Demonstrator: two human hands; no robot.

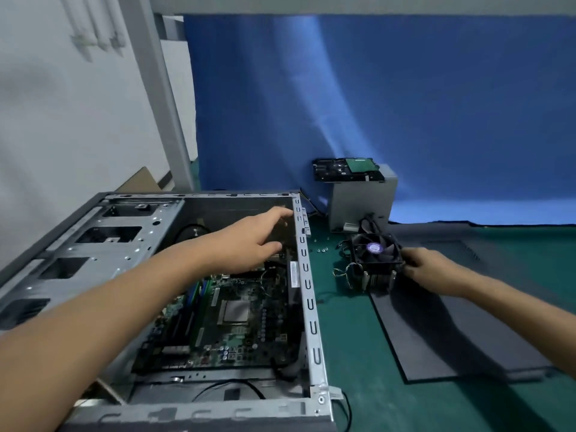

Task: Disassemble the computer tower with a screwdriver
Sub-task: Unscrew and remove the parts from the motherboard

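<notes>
Now | left hand (255, 240) inside tower (307, 294), grasp unclear | right hand (427, 265) grips cooler fan (375, 252) | labels unreadable

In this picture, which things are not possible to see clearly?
- Head view: what the left hand touches inside the computer case; the hand itself covers it.
- Head view: screws on the green mat; too small to count.
- Head view: label on the cooler held by the right hand; blurred.
- Screwdriver: nowhere in frame.
</notes>
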